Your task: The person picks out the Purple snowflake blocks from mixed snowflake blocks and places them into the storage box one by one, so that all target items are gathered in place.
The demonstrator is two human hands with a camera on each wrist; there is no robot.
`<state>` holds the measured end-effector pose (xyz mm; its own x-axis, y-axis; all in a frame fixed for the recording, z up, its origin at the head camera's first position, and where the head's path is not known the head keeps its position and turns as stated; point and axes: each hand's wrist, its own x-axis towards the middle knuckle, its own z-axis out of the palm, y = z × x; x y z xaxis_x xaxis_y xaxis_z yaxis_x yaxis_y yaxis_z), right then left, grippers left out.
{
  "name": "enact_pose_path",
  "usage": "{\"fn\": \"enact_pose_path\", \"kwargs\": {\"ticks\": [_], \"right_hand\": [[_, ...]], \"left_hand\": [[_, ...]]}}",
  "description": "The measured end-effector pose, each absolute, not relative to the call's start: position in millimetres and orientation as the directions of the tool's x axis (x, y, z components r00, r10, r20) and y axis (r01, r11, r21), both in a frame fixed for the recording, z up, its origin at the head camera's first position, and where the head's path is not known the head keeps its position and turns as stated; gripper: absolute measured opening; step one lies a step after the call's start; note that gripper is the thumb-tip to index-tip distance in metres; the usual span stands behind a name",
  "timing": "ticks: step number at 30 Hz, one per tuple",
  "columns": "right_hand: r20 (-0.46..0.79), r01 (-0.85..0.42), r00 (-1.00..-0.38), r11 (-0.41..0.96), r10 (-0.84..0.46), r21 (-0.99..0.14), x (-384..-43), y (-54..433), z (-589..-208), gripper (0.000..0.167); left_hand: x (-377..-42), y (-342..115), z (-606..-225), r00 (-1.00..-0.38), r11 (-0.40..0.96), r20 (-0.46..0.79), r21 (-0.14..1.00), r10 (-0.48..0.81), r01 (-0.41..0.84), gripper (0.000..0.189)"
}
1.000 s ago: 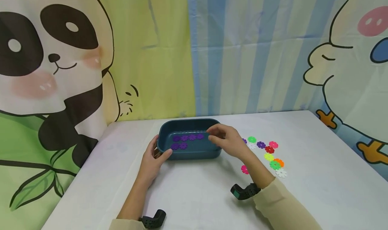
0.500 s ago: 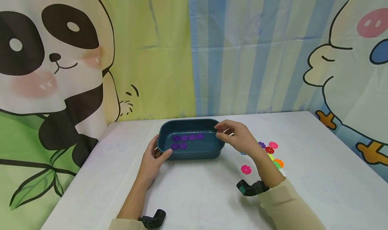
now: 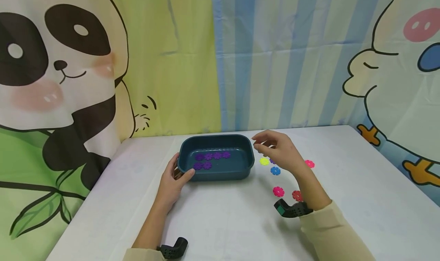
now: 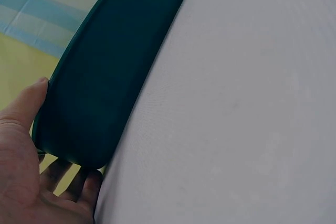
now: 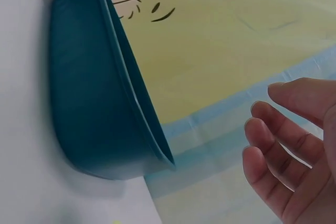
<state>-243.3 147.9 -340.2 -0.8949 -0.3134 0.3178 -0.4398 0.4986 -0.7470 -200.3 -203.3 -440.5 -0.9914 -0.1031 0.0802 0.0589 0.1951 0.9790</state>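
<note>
A dark teal plastic tub (image 3: 220,175) stands on the white table, with several purple flower-shaped discs (image 3: 208,156) lying flat inside. My left hand (image 3: 173,182) holds its left end, thumb at the rim and fingers around the side, as the left wrist view shows with the tub wall (image 4: 110,66). Just off the right end of the rim hovers my right hand (image 3: 276,152), fingers loosely bent. In the right wrist view that hand (image 5: 294,150) has a gap between thumb and fingertips and nothing in it, apart from the tub (image 5: 94,77).
Loose flower discs lie on the table (image 3: 227,222) right of the tub: a yellow one (image 3: 264,161), a blue one (image 3: 275,171), a pink one (image 3: 279,192) and a red one (image 3: 297,195). My right forearm hides others. A printed curtain (image 3: 275,62) hangs behind.
My right hand has moved right, from over the tub's right end to outside it. Yellow and blue discs now show beneath it. My left hand and the tub stay put.
</note>
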Motion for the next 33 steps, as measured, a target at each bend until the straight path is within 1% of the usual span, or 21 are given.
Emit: {"fn": "enact_pose_path", "kwargs": {"ticks": [6,18,22,26,33], "right_hand": [[0.344,-0.444,-0.895,0.492,-0.284,-0.749,-244.1,157.9,-335.3,0.025],[0.345,-0.410,-0.911,0.558,-0.224,-0.721,-247.0,180.0,-334.3,0.031],[0.334,-0.386,-0.921,0.591,-0.202,-0.708,-248.0,187.0,-332.9,0.033],[0.317,-0.377,-0.925,0.604,-0.209,-0.702,-250.4,195.1,-333.5,0.034],[0.255,-0.320,-0.948,0.588,-0.192,-0.743,-253.1,216.9,-336.4,0.038]], "left_hand": [[-199.6,-204.2,-439.8,-0.992,0.201,0.083,0.978,-0.098,0.062,0.089],[-200.2,-203.9,-440.3,-0.991,0.196,0.083,0.979,-0.104,0.061,0.088],[-200.5,-204.3,-440.3,-0.992,0.198,0.079,0.978,-0.100,0.058,0.088],[-200.3,-204.8,-440.3,-0.992,0.199,0.075,0.979,-0.102,0.053,0.088],[-199.7,-204.1,-439.0,-0.992,0.197,0.072,0.979,-0.101,0.051,0.089]]}}
